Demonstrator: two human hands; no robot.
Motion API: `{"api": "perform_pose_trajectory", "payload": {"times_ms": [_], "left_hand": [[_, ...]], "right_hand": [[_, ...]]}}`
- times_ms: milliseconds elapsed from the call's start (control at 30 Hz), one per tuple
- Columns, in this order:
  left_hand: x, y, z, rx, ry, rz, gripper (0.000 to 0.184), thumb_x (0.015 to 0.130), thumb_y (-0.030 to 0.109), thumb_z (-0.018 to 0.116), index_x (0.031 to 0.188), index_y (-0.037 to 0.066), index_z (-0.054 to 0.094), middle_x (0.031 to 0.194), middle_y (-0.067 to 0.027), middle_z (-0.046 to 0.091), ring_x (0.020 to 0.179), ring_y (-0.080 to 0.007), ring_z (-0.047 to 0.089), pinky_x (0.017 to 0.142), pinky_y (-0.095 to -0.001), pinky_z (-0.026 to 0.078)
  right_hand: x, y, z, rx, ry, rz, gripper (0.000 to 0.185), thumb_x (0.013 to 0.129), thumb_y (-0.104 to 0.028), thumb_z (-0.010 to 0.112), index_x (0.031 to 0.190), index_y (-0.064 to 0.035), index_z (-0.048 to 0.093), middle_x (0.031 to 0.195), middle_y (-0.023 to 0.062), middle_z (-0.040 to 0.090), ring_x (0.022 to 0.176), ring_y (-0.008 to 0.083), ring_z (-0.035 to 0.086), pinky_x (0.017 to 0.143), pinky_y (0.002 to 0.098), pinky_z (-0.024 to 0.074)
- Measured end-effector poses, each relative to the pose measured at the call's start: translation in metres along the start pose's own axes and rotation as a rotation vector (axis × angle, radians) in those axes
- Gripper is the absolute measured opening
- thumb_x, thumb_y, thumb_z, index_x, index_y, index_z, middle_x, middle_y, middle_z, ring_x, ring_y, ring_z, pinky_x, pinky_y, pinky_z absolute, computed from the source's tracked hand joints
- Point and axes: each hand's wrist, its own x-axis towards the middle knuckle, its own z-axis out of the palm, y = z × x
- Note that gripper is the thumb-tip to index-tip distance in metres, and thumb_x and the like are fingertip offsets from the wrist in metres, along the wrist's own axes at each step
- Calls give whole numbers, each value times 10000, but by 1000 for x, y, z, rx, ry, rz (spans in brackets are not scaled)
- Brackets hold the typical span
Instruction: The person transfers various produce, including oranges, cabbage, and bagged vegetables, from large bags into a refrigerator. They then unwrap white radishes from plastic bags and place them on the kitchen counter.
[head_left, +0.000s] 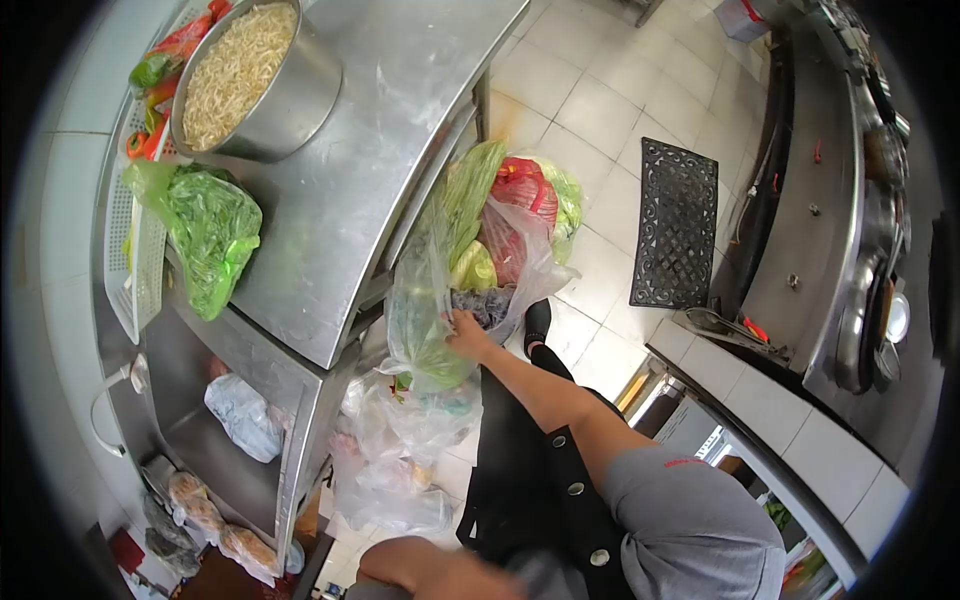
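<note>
At the upper left of the frame you have a white perforated basket (150, 268) along the wall, with red and orange peppers (136, 145) at its upper end. A green plastic bag of leafy greens (212, 235) leans over the basket's side onto the steel worktable (350, 150). Just above it stands a steel pot (305, 110) filled with bean sprouts (240, 75). Toward the lower left, a pale bag (245, 415) lies in the steel sink (183, 432).

Right of the sink, several clear plastic bags (395, 490) lie bunched on the tiled floor. Your left hand (465, 580) is at the bottom edge, near the middle; it is blurred, so you cannot tell whether it is open or closed.

At the centre of the frame is the large clear bag (405, 310), its mouth spread beside the worktable. Your right hand (467, 335) pinches its plastic near the opening. Long green vegetables (470, 205), something dark purple (482, 303) and a red mesh sack (515, 240) show there, with pale green leaves (568, 205) along the right side.

Your black shoe (538, 322) is just right of that bag. Farther right lies a black patterned mat (675, 220), and pans (858, 330) line the counter at the far right.
</note>
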Motion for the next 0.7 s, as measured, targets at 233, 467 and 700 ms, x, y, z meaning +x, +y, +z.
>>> {"api": "perform_pose_trajectory", "payload": {"times_ms": [233,467,700], "left_hand": [[-96,-294,-76,945,410,-1072,318,828,36,544,1146,42,565,1165,-143,601,981,-363,622,797,-422,510],[-167,-341,-87,1008,-160,-1683,261,837,93,543,1086,60,613,1138,-158,574,926,-389,639,809,-448,518],[-168,-348,-52,973,-39,-1453,120,803,169,654,796,59,702,1036,-110,545,897,-327,617,761,-442,529]], "right_hand": [[20,63,39,332,8,-409,542,780,-78,647,1288,-19,469,1216,179,509,1174,294,487,982,360,389],[4,48,-53,56,-36,-299,419,767,2,556,1185,19,572,1075,175,663,996,319,632,896,360,481],[27,-4,-63,-558,173,-183,716,680,-128,737,1341,-101,461,1176,127,538,1171,320,483,957,422,406]]}}
